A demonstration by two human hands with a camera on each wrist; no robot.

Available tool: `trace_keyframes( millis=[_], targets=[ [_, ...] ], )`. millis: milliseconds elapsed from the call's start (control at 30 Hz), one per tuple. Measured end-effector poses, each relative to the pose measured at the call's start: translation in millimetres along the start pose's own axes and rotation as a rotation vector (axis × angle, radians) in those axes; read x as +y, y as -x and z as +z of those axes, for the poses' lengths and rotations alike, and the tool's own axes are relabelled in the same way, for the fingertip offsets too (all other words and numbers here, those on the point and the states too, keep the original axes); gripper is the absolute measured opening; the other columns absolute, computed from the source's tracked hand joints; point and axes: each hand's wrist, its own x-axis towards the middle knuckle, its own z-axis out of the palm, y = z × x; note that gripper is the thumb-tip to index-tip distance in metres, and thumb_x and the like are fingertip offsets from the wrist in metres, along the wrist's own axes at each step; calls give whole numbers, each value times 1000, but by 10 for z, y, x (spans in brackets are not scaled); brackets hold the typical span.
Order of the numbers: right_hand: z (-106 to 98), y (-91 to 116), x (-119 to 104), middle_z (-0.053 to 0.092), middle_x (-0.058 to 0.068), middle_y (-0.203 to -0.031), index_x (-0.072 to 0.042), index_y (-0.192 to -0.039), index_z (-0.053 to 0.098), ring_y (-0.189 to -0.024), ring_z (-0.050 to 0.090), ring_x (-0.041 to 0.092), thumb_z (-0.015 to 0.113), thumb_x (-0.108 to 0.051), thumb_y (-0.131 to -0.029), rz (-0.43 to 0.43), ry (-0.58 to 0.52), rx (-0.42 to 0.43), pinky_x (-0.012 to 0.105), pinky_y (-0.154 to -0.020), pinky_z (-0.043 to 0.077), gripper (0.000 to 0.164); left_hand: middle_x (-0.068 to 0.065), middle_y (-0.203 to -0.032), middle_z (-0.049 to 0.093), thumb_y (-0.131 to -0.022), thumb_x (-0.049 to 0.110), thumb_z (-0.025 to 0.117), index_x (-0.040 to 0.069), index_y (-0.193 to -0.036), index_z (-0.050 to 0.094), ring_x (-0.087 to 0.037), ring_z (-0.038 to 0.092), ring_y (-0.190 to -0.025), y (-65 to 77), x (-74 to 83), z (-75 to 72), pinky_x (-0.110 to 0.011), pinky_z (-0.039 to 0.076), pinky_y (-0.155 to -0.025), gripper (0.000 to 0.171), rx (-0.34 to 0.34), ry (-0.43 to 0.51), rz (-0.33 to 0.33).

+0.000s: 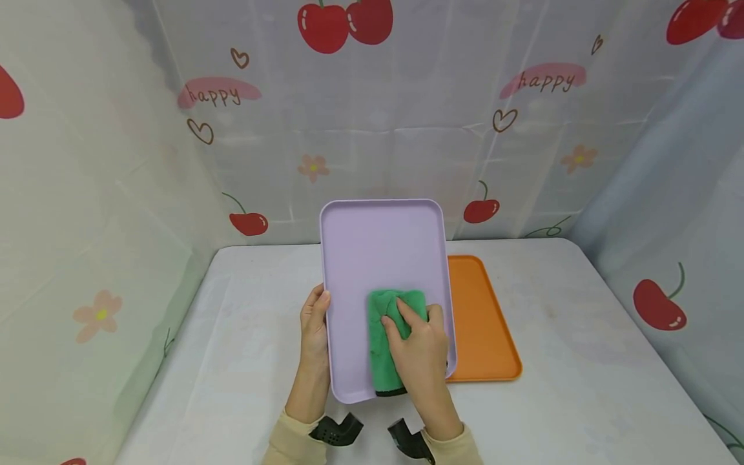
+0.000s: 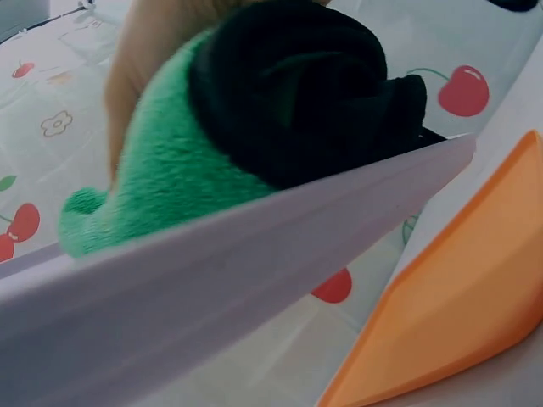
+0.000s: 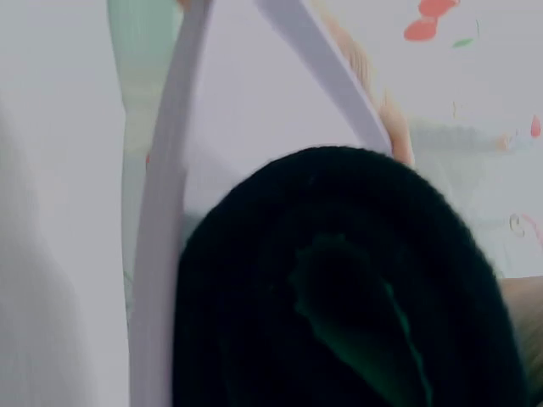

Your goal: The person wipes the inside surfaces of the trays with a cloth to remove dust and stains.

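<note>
A light purple tray [image 1: 372,258] is tilted up over the table, its inner face toward me. My left hand [image 1: 316,323] grips its left long edge, with the thumb at the rim and the other fingers behind. My right hand [image 1: 423,349] holds a folded green cloth [image 1: 383,361] with dark edging against the tray's lower right part. In the left wrist view the cloth [image 2: 178,170] bulges above the tray's rim [image 2: 254,246]. The rolled dark end of the cloth [image 3: 339,195] fills much of the right wrist view, beside the tray wall [image 3: 161,212].
An orange tray [image 1: 485,329] lies flat on the white table [image 1: 581,361], partly hidden behind the purple tray at right. Curtains [image 1: 407,116] printed with cherries and flowers stand behind and at both sides. Black wrist mounts [image 1: 338,431] show below the hands.
</note>
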Motion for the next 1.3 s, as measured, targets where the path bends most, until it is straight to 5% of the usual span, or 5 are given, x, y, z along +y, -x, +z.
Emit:
trace_keyframes(
  millis=[200,467,1300],
  targets=[
    [74,82,-168,53,16,-87,-3,-107,75,-69,53,20,87,-17,-73,-122,-15,-15,28,-51,49,38,6,-93,72,-103,10,43,16,-104,67,-6,69,-82,-10,-22,3,-19,57,-70,25,37,-55,-5],
    [168,179,-312,53,15,-88,-5,-104,76,-72,52,18,89,-18,-70,-272,15,-24,29,-53,52,39,5,-96,73,-102,11,44,15,-104,66,-6,68,-87,-8,-35,9,-18,57,-76,22,19,-6,-12],
    [116,147,-196,54,13,-89,-7,-107,76,-74,54,16,89,-17,-70,-221,-33,-55,28,-55,53,41,6,-95,72,-103,12,42,16,-105,66,-6,67,-88,-11,-14,-2,-18,55,-76,24,46,-55,-15]
  ],
)
